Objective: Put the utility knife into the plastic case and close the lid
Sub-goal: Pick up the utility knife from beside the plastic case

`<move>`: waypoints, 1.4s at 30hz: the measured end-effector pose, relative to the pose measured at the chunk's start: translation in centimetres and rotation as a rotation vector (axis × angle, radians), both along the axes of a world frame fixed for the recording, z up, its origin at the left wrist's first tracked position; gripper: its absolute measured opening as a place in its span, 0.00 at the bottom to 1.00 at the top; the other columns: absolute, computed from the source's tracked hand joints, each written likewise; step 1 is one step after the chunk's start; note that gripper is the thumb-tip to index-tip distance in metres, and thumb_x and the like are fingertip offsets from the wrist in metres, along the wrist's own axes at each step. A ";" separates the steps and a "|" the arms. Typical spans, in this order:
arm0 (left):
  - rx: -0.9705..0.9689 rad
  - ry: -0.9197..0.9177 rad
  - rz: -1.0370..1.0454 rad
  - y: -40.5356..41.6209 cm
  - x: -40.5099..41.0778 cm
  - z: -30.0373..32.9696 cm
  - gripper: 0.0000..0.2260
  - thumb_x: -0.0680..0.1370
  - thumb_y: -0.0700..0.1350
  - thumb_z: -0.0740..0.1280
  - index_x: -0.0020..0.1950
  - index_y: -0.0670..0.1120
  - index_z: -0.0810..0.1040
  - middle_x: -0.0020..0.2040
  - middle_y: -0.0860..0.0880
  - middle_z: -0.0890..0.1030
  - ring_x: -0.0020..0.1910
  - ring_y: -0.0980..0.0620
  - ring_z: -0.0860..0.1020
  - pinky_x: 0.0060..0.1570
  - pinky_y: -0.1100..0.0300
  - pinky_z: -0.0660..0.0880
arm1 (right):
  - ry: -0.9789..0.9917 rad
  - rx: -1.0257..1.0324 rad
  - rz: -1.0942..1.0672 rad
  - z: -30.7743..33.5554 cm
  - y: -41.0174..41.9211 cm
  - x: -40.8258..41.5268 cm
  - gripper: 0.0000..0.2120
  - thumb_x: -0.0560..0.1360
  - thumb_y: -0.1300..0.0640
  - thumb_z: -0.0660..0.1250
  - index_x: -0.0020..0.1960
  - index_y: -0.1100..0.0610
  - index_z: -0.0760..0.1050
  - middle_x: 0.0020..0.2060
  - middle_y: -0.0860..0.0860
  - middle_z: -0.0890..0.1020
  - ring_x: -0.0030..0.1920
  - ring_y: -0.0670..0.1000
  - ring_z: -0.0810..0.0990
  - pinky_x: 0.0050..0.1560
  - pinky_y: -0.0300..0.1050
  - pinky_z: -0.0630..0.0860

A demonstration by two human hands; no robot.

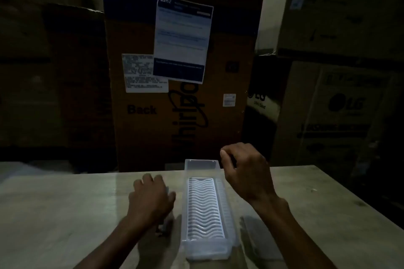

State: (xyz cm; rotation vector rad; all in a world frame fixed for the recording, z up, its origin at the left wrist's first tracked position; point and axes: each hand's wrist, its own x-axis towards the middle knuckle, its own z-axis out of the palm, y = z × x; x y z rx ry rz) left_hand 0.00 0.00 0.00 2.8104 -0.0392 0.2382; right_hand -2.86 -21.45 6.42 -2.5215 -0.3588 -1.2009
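Stacked cardboard boxes (pixel 179 72) fill the upper two thirds of the frame, the middle one standing just behind the far edge of the table (pixel 65 214) and carrying printed labels. The pale table takes up the lower third; its far edge runs across the middle of the frame and its right edge slants down toward the lower right corner. Bare tabletop lies wide on the left and on the right of the hands, with less room at the far side, where the case nearly reaches the edge.

The clear plastic case (pixel 205 207) lies at lower centre, its long axis running from the near edge of the table away toward the boxes. A wavy ribbed panel shows along its length, and its far end sits close to the table's far edge.

The left hand (pixel 150 199) is left of the case, palm down on the table, fingers curled over a dark slim thing, seemingly the utility knife (pixel 167 223), which is blurred and mostly hidden; it appears to lie parallel to the case, just beside it.

The right hand (pixel 244 170) hovers above the case's far right corner, fingers loosely curled inward, holding nothing that can be seen
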 end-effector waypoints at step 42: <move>-0.605 0.097 0.158 0.6 0.6 -2.5 0.03 0.75 0.44 0.72 0.44 0.45 0.81 0.37 0.48 0.83 0.35 0.52 0.82 0.34 0.59 0.79 | 0.597 0.100 0.112 -0.1 0.5 0.3 0.18 0.79 0.46 0.65 0.64 0.53 0.78 0.58 0.50 0.84 0.53 0.46 0.82 0.55 0.47 0.80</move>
